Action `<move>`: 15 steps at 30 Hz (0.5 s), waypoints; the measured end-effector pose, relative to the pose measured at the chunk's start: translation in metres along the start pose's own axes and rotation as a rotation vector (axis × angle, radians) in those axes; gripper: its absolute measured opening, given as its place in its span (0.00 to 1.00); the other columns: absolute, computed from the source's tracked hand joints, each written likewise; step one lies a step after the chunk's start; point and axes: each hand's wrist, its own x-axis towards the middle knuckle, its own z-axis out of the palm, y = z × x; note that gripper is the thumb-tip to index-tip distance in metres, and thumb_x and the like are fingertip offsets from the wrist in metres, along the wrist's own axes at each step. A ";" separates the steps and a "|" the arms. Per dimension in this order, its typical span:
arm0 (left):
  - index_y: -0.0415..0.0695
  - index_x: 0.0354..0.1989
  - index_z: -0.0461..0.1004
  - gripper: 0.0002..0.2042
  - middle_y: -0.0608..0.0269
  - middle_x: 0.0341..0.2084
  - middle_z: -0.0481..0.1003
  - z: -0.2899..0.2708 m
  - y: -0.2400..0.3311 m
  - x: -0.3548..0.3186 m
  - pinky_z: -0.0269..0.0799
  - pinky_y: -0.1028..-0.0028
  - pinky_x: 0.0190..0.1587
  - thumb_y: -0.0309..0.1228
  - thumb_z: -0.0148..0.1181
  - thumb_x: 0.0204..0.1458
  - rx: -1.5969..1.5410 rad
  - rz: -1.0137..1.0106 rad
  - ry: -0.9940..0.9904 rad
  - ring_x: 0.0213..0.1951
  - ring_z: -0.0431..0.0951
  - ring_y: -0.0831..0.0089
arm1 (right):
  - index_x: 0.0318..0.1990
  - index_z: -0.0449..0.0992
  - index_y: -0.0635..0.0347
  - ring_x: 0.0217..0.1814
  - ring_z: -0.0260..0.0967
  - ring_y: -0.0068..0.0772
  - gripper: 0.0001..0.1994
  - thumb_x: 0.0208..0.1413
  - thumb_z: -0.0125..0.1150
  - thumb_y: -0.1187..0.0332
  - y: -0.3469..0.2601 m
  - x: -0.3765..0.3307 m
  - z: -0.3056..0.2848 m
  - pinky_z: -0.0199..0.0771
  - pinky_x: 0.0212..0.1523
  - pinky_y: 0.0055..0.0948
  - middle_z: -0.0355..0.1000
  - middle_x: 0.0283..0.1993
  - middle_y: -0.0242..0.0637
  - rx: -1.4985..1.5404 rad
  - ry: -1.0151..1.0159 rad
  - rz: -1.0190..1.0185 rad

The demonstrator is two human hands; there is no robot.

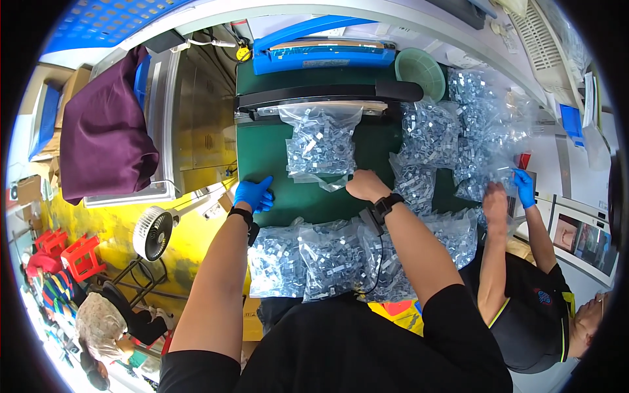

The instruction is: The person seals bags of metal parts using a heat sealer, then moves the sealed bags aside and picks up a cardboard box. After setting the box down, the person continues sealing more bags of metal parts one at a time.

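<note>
My left hand [254, 194], in a blue glove, rests flat on the left edge of the green table mat [262, 157]. My bare right hand [367, 186] is closed on the lower corner of a clear plastic bag of small metal parts [320, 141]. That bag's open top lies under the black bar of a heat sealer [327, 95]. Several filled bags of the same parts [327, 259] lie in a row near my body, below both hands.
More filled bags [458, 131] are piled at the right, where another person's hands [508, 193], one in a blue glove, handle one. A green bowl [419, 69] and a blue sealer [321, 52] stand behind. A purple cloth [105, 131] and small fan [152, 232] are at left.
</note>
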 end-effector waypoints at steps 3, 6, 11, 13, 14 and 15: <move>0.43 0.13 0.72 0.26 0.59 0.13 0.75 0.000 0.000 0.000 0.64 0.71 0.15 0.54 0.60 0.52 0.007 -0.002 -0.012 0.13 0.75 0.68 | 0.42 0.76 0.76 0.57 0.65 0.64 0.23 0.42 0.48 0.65 0.005 0.001 0.002 0.61 0.62 0.44 0.69 0.50 0.67 0.044 0.017 0.006; 0.44 0.14 0.72 0.26 0.59 0.13 0.75 -0.007 0.000 0.000 0.64 0.72 0.15 0.54 0.60 0.51 -0.003 0.002 -0.004 0.13 0.75 0.68 | 0.43 0.77 0.76 0.58 0.65 0.65 0.24 0.44 0.50 0.61 0.006 0.005 0.001 0.57 0.64 0.46 0.69 0.51 0.67 0.103 0.012 -0.036; 0.45 0.15 0.73 0.26 0.61 0.14 0.76 0.001 -0.002 0.001 0.65 0.72 0.16 0.56 0.59 0.51 0.007 -0.001 -0.045 0.14 0.75 0.69 | 0.37 0.78 0.74 0.51 0.69 0.62 0.21 0.41 0.50 0.63 0.010 -0.001 0.000 0.67 0.56 0.45 0.72 0.44 0.65 0.037 0.031 -0.079; 0.45 0.15 0.73 0.26 0.61 0.14 0.76 0.001 -0.003 0.004 0.65 0.71 0.16 0.56 0.59 0.51 -0.010 0.008 -0.022 0.14 0.75 0.69 | 0.36 0.77 0.73 0.49 0.70 0.62 0.20 0.39 0.51 0.66 0.011 0.000 0.001 0.70 0.52 0.47 0.72 0.43 0.64 0.014 0.043 -0.127; 0.45 0.15 0.72 0.26 0.61 0.14 0.75 0.001 -0.004 0.004 0.65 0.72 0.15 0.55 0.60 0.51 -0.023 -0.002 -0.042 0.14 0.75 0.69 | 0.37 0.77 0.73 0.49 0.70 0.62 0.19 0.39 0.51 0.66 0.008 -0.003 -0.003 0.70 0.52 0.46 0.72 0.43 0.64 0.060 0.044 -0.099; 0.45 0.14 0.72 0.26 0.61 0.13 0.75 -0.005 -0.007 0.004 0.65 0.72 0.15 0.55 0.60 0.52 -0.035 -0.011 -0.064 0.14 0.75 0.68 | 0.37 0.77 0.73 0.50 0.69 0.61 0.19 0.39 0.51 0.67 0.001 -0.004 -0.005 0.70 0.52 0.45 0.72 0.43 0.64 0.106 0.045 -0.068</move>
